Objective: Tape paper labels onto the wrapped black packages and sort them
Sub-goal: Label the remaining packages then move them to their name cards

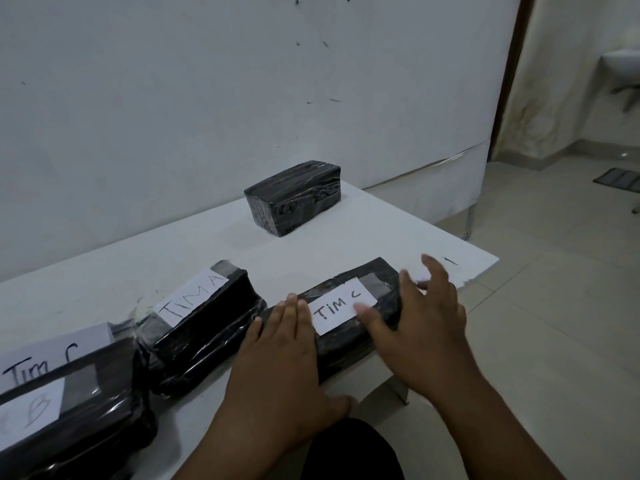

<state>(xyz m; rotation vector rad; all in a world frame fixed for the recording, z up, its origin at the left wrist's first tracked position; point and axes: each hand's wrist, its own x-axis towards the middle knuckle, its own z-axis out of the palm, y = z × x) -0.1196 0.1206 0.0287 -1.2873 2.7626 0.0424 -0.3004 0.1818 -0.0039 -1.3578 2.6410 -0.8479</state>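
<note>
A black wrapped package (pixel 349 344) lies at the table's near right edge with a white paper label (pixel 341 304) reading "TIM C" on top. My left hand (pixel 287 355) lies flat on the package's left end, fingers together beside the label. My right hand (pixel 415 327) rests over its right end with fingers spread, the thumb touching the label's right edge. To the left lies a package labelled "TIM A" (pixel 204 327). At the far left lie two more labelled packages (pixel 79 414). An unlabelled black package (pixel 294 197) stands alone further back.
The white table (pixel 156 258) stands against a pale wall (pixel 207 98). Its right edge drops to a tiled floor (pixel 554 306). A dark mat (pixel 620 178) lies on the floor at far right, near a wall-mounted sink (pixel 621 60).
</note>
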